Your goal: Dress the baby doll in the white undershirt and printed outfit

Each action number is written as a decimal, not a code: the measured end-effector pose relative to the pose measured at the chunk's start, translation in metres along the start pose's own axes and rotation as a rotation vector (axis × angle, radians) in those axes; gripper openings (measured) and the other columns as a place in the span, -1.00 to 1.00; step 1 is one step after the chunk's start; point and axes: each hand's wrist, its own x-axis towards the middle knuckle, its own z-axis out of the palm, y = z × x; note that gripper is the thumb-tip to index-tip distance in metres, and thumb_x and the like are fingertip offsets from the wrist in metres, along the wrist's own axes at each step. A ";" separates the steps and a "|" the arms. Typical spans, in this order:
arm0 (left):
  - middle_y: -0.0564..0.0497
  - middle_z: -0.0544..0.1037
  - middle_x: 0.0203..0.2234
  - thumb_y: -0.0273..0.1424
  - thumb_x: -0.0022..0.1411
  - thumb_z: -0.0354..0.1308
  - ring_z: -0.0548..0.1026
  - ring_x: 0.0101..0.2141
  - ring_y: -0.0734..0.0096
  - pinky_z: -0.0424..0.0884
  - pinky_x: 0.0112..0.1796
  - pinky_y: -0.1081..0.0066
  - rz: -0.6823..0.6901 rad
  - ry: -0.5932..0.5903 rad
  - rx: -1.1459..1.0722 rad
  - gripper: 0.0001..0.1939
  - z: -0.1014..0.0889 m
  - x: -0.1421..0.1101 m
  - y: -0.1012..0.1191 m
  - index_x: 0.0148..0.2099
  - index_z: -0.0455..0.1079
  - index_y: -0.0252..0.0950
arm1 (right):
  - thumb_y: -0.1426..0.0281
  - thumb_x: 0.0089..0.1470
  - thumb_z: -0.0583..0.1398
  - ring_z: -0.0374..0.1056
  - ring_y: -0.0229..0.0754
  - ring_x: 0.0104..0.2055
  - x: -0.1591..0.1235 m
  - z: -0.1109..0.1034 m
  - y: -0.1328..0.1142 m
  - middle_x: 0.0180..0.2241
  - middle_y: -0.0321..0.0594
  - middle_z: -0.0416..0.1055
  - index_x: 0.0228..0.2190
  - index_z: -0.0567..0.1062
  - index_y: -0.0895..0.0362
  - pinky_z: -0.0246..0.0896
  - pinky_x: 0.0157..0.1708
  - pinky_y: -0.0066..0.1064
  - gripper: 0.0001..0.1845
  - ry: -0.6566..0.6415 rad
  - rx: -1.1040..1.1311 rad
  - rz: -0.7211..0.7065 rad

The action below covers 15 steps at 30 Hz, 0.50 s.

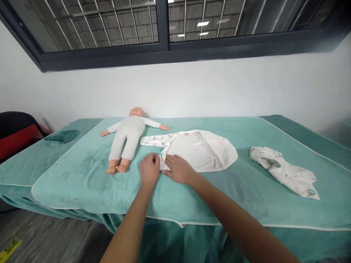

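A white baby shirt [201, 149] with a small print on its sleeve lies spread out, inside face up, in the middle of the bed. My left hand [149, 170] is closed at the shirt's left edge, its curled fingers pinching the cloth. Flat on the lower left part of the shirt rests my right hand [179, 170], fingers stretched out. A baby doll [127, 133] in a white body lies on its back to the left, arms spread, close to the shirt's printed sleeve.
Printed baby clothing [285, 171] lies crumpled on the right. Beneath everything is a green bed cover [90, 193] with pale piping. A black and red chair back [20, 135] stands at the left. Behind are a white wall and a dark-framed window [164, 53].
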 end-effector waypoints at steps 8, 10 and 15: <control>-0.12 0.63 -0.23 -0.30 0.38 -0.10 0.53 -0.28 0.14 0.33 -0.22 0.25 0.037 -0.052 0.052 -0.67 -0.006 -0.018 0.001 0.03 0.41 -0.26 | 0.21 0.31 0.02 0.28 -0.14 0.21 -0.010 0.004 0.015 0.14 -0.16 0.42 0.07 0.45 0.09 0.08 0.25 -0.24 -0.58 0.083 0.248 0.168; -0.13 0.62 -0.25 -0.30 0.38 -0.10 0.52 -0.29 0.12 0.34 -0.23 0.24 -0.004 -0.022 0.035 -0.67 -0.004 -0.017 -0.001 0.02 0.40 -0.27 | 0.20 0.30 0.01 0.28 -0.16 0.21 -0.026 -0.003 0.036 0.15 -0.17 0.41 0.07 0.45 0.09 0.09 0.25 -0.29 -0.56 0.189 0.287 0.300; -0.14 0.56 -0.20 -0.38 0.32 -0.06 0.49 -0.16 0.10 0.37 -0.14 0.20 0.035 0.038 -0.015 -0.74 0.000 -0.014 -0.003 -0.04 0.39 -0.27 | 0.22 0.21 0.03 0.28 0.01 0.18 -0.089 -0.056 0.127 0.12 0.05 0.40 0.07 0.41 0.20 0.11 0.20 -0.13 -0.51 0.565 0.029 0.789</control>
